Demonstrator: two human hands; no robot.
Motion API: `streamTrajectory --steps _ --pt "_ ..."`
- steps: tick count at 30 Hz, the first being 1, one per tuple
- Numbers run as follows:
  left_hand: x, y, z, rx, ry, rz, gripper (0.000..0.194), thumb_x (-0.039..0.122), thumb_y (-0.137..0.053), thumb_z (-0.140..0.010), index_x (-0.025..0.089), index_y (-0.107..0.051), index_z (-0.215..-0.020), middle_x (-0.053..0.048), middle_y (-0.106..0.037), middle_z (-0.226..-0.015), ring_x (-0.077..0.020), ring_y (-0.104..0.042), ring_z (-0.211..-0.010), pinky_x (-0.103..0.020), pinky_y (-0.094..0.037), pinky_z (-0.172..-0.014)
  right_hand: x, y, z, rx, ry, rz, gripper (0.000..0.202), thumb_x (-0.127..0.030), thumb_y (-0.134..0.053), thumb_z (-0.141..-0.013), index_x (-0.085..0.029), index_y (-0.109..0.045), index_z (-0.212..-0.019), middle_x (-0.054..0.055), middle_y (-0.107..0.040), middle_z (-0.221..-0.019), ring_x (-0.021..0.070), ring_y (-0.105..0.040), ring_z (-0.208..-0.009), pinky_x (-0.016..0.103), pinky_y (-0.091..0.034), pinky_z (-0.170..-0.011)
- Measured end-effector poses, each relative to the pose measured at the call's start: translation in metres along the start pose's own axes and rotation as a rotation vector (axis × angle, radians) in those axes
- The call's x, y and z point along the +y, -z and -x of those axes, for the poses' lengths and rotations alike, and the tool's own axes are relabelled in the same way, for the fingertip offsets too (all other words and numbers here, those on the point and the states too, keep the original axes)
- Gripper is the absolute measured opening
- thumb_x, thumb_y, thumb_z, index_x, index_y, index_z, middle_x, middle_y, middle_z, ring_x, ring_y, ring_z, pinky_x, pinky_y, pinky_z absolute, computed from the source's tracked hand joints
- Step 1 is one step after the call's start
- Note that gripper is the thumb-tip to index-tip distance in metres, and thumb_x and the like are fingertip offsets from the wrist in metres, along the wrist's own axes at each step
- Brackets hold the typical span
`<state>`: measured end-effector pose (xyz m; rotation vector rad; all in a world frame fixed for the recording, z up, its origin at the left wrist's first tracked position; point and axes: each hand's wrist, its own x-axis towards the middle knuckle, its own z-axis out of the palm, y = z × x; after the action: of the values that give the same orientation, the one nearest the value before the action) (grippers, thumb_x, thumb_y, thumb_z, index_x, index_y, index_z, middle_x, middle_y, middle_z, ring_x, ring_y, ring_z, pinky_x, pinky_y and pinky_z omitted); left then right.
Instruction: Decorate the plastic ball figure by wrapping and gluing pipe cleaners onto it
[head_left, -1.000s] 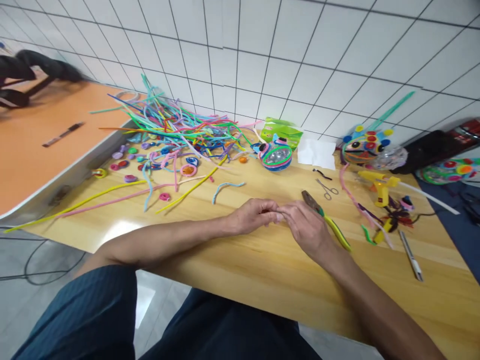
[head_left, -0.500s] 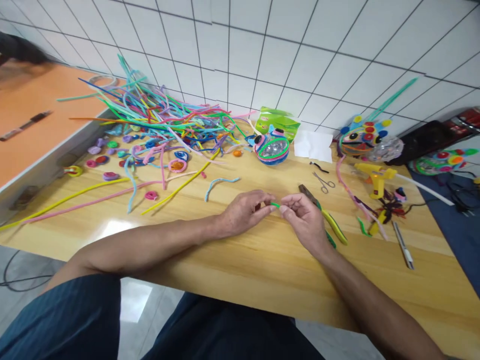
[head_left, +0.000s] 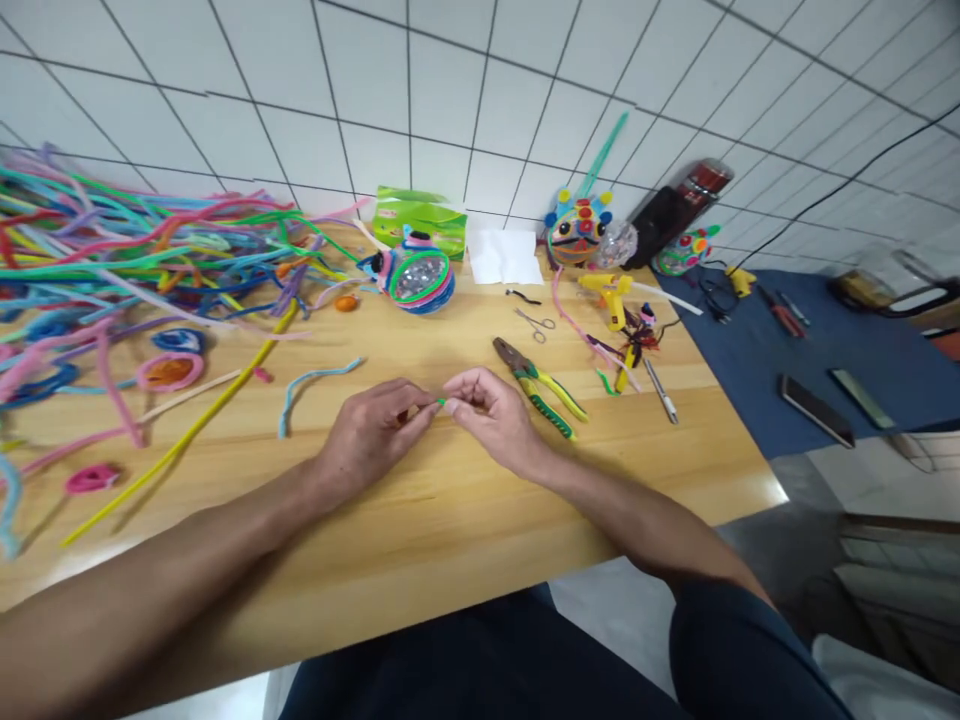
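Between my fingertips is a short green pipe cleaner (head_left: 442,402), mostly hidden by the fingers. My left hand (head_left: 379,430) pinches it from the left, thumb against forefinger. From the right, my right hand (head_left: 491,415) pinches its other end, so the two hands almost meet above the wooden table. Pliers with yellow-green handles (head_left: 551,398) lie just beyond my right hand. A bent light-blue pipe cleaner (head_left: 315,375) rests beyond my left hand. Farther back sits a round clear ornament wrapped in coloured pipe cleaners (head_left: 420,280).
A heap of pipe cleaners (head_left: 150,245) covers the left. Small scissors (head_left: 535,322), a yellow glue gun (head_left: 611,297) and a utility knife (head_left: 661,390) lie to the right. Behind are a green packet (head_left: 424,222), white paper (head_left: 504,257) and a decorated lion-like head (head_left: 577,232).
My view has swung to the right, bringing the blue mat with phones into sight. Both hands keep pinching the green pipe cleaner, less of which shows now.
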<state>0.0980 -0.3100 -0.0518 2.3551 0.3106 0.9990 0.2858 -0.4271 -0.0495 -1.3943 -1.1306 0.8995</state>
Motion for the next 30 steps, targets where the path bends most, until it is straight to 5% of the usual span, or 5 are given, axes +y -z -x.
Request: streamTrajectory --steps 6,13,22,25,30 --pt "0.002 0.001 0.002 0.023 0.024 -0.018 0.015 0.020 -0.073 -0.110 0.020 -0.081 -0.097 0.000 -0.085 -0.084 -0.0100 -0.074 -0.066 -0.018 -0.053 -0.064 0.007 -0.003 -0.001 -0.035 -0.046 -0.109 0.024 -0.041 -0.080 -0.095 -0.026 -0.069 -0.111 0.000 -0.077 -0.099 0.0162 -0.073 -0.091 0.032 -0.060 -0.084" --pt "0.001 0.003 0.001 0.007 0.085 0.005 0.015 0.023 -0.073 -0.108 0.021 -0.083 -0.097 0.002 -0.083 -0.080 -0.0090 -0.069 -0.060 -0.019 -0.051 -0.060 0.002 0.001 0.000 -0.004 0.014 0.025 0.024 -0.044 -0.079 -0.100 -0.026 -0.071 -0.114 0.001 -0.080 -0.102 0.0170 -0.075 -0.092 0.033 -0.061 -0.083" --pt "-0.003 0.002 0.000 0.000 0.289 -0.005 0.022 0.034 -0.075 -0.101 0.023 -0.080 -0.083 0.004 -0.073 -0.065 -0.0105 -0.056 -0.052 -0.024 -0.041 -0.052 -0.024 0.029 -0.005 0.077 0.617 0.666 0.014 -0.035 -0.066 -0.115 -0.025 -0.074 -0.110 0.007 -0.083 -0.105 0.0239 -0.076 -0.104 0.044 -0.056 -0.099" --pt "-0.005 0.003 -0.001 -0.001 0.297 -0.006 0.024 0.035 -0.076 -0.100 0.024 -0.077 -0.079 0.004 -0.072 -0.064 -0.0118 -0.056 -0.053 -0.026 -0.039 -0.052 -0.050 0.050 -0.007 0.076 0.556 0.739 0.017 -0.033 -0.065 -0.114 -0.026 -0.075 -0.103 0.004 -0.081 -0.098 0.0231 -0.074 -0.096 0.043 -0.056 -0.096" --pt "-0.008 0.004 -0.005 -0.013 0.265 0.012 0.035 0.038 -0.074 -0.103 0.023 -0.068 -0.071 0.003 -0.065 -0.060 -0.0133 -0.055 -0.053 -0.028 -0.039 -0.053 -0.080 0.112 0.011 0.175 0.246 0.854 0.013 -0.035 -0.071 -0.105 -0.027 -0.077 -0.097 0.003 -0.081 -0.094 0.0215 -0.071 -0.087 0.038 -0.054 -0.086"
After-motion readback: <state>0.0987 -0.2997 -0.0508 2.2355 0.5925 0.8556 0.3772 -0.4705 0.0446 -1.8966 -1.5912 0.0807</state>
